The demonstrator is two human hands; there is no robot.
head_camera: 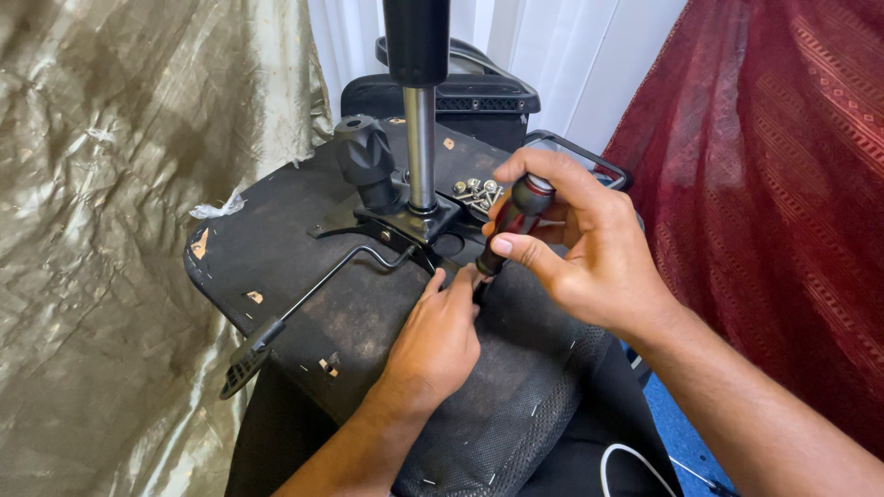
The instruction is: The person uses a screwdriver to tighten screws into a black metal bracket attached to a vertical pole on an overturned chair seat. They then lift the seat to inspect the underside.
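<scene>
At the far left hangs a wrinkled olive-gold cloth (110,239). Next to it an upturned office chair seat (276,248) shows its black underside, with a bent adjustment lever (304,299) that ends in a flat paddle at the lower left. A ribbed black knob (364,152) stands on the metal mechanism plate (405,225), and the gas lift column (419,138) rises out of the top edge, so its upper part is cut off. The left hand (437,336) lies on the seat with fingers pressed together, their tips touching the screwdriver shaft; what they pinch is hidden. A small heap of bolts (477,191) lies loose on the seat. The right hand (575,244) is wrapped around the dark red screwdriver handle (517,221), held tilted just beside the plate; its tip is covered. At the right hangs a dark red patterned curtain (783,184)
</scene>
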